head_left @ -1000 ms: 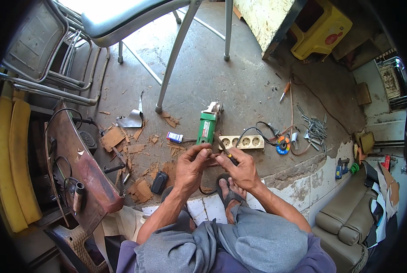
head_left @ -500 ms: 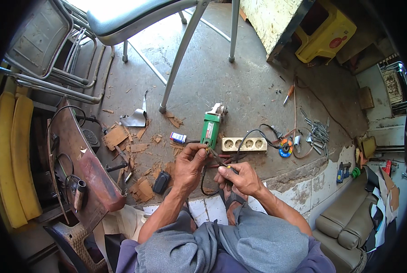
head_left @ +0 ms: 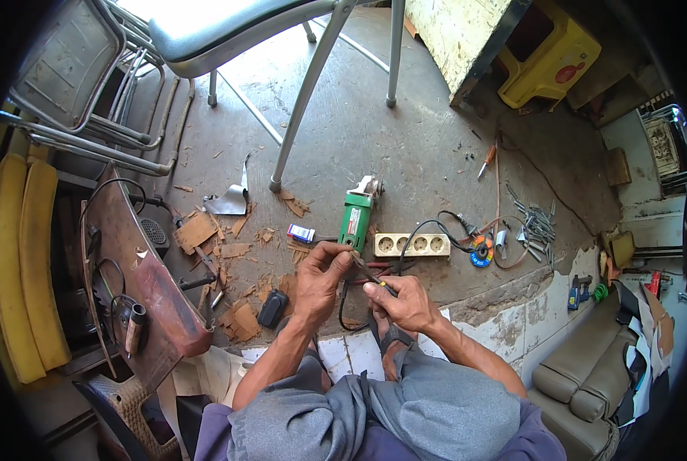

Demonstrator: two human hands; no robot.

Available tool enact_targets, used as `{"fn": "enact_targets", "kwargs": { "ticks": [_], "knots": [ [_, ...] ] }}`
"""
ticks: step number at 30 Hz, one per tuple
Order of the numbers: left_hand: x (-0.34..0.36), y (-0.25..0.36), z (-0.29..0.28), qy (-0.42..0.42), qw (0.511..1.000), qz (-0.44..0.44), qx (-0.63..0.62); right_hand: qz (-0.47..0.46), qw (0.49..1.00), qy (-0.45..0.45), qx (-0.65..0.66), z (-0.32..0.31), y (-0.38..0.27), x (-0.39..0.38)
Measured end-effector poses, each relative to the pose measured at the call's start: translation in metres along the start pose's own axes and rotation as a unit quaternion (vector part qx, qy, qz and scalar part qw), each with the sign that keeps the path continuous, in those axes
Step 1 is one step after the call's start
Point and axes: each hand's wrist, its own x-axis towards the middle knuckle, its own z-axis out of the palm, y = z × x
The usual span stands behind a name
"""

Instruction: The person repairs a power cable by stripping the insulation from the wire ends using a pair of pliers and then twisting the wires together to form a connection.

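Observation:
Thumb and fingers of my left hand [head_left: 324, 278] are closed in a pinch; the small piece at their tips is too small to name. My right hand [head_left: 405, 298] is closed round a slim metal hand tool [head_left: 368, 270] with a dark, yellow-marked handle. The tool slants up and left, its tip meeting the left fingertips. Just beyond lies a green angle grinder [head_left: 354, 220], with a white socket strip [head_left: 412, 244] to its right. Red-handled pliers [head_left: 382, 266] lie partly hidden behind the tool.
A chair leg [head_left: 306, 107] stands beyond the grinder. Torn brown scraps [head_left: 240, 320] and a black block-shaped object [head_left: 273, 308] lie left. At right are a colourful disc [head_left: 482, 250], a pile of metal pieces [head_left: 537, 223] and a screwdriver [head_left: 487, 160]. A power cord [head_left: 342, 307] loops near my feet.
The tool has turned slightly in my right hand, which has shifted a little left. My left fingertips have moved slightly right. The grinder and socket strip stay in place.

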Motion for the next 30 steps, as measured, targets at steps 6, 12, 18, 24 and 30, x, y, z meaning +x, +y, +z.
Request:
{"fn": "enact_targets", "kwargs": {
  "ticks": [6, 12, 18, 24, 30],
  "knots": [
    [-0.005, 0.019, 0.014, -0.043, 0.993, -0.078, -0.08, 0.026, 0.987, -0.015, 0.159, 0.006, 0.009, 0.001],
    [-0.001, 0.009, 0.003, -0.055, 0.994, -0.074, -0.062, 0.029, 0.982, -0.021, 0.187, 0.008, 0.011, 0.002],
    [-0.001, 0.007, 0.002, -0.029, 0.997, -0.042, 0.051, 0.016, 0.993, 0.018, 0.112, 0.012, 0.024, 0.005],
    [-0.004, 0.002, -0.002, -0.013, 0.994, -0.015, 0.105, 0.019, 0.997, 0.002, 0.076, 0.011, 0.017, 0.001],
    [-0.012, -0.005, -0.007, 0.012, 0.991, -0.001, 0.132, 0.04, 0.995, -0.025, 0.086, 0.016, 0.019, 0.0]
  ]
}}
